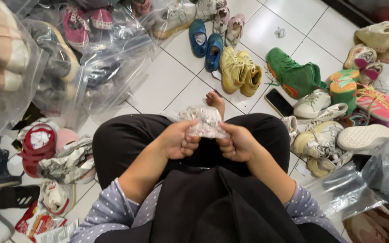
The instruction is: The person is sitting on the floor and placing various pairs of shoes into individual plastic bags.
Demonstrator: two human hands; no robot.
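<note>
Two hands, one crumpled clear plastic bag [205, 121]. Left hand [180, 140] and right hand [236, 143] both pinch it shut-fisted, above the lap at mid-floor. Nearby: two blue shoes [205, 44], two yellow shoes [239, 69], one green high-top [293, 74], one dark phone [278, 102]. Bagged shoes [46, 58] at left floor edge blurred, cut off. Bag's contents unreadable; translucent, wrinkled, glinting.

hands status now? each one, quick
Left hand: closed, gripping the crumpled clear plastic bag from its left side.
Right hand: closed, gripping the same bag from its right side.
</note>
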